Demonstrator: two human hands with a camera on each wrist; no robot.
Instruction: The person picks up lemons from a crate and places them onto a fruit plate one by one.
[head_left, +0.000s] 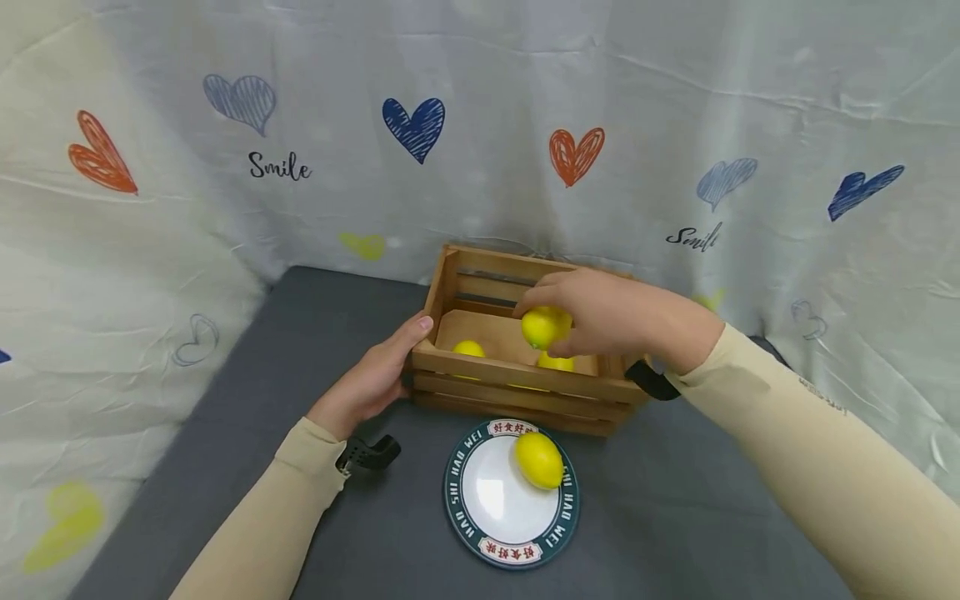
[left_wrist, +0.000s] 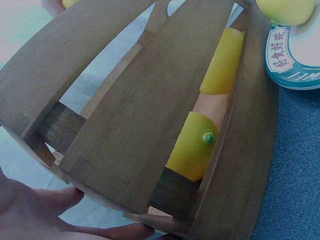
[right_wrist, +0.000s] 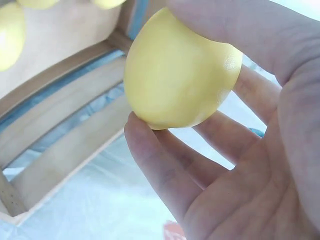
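My right hand (head_left: 603, 312) pinches a yellow lemon (head_left: 545, 327) between thumb and fingers, above the inside of a slatted wooden crate (head_left: 517, 372). In the right wrist view, the thumb lies across the top of this lemon (right_wrist: 175, 75), with fingertips beneath it. At the crate's left end, my left hand (head_left: 375, 371) holds the corner, thumb at the rim. More lemons lie in the crate: one lemon (head_left: 468, 348) on the left and another lemon (head_left: 557, 362) below the right hand. Through the slats, the left wrist view shows a lemon (left_wrist: 192, 145) with a green tip.
In front of the crate, a round white plate (head_left: 491, 504) with a dark green lettered rim holds a single lemon (head_left: 538, 460). Both stand on a dark grey tabletop (head_left: 337, 308). A pale curtain (head_left: 487, 67) printed with hearts hangs close behind the crate.
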